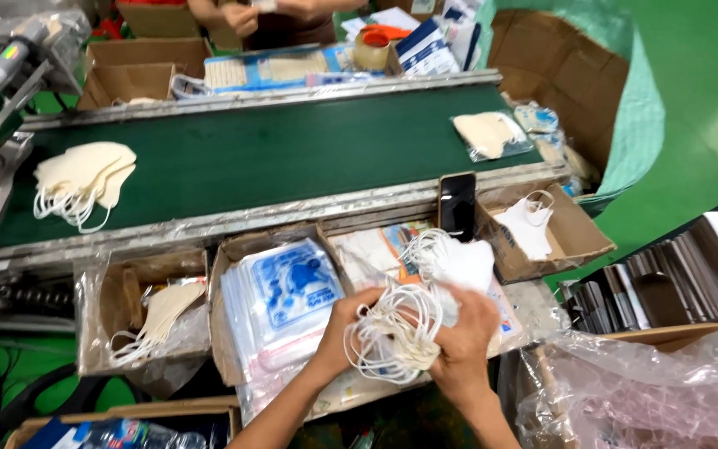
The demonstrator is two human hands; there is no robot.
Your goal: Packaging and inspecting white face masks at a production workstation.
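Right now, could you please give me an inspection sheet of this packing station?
Surface: green conveyor belt carrying a loose pile of cream masks at its left end and a bagged mask at its right.
Job's things: bundle of white masks with tangled ear loops, held in both hands.
Clutter: stack of printed bags, box of cream masks, box with a white mask, dark phone, tape roll.
Grippers: left hand and right hand grip the bundle.
Cables: nothing seen.
Surroundings: green floor, another person's hand beyond the belt.
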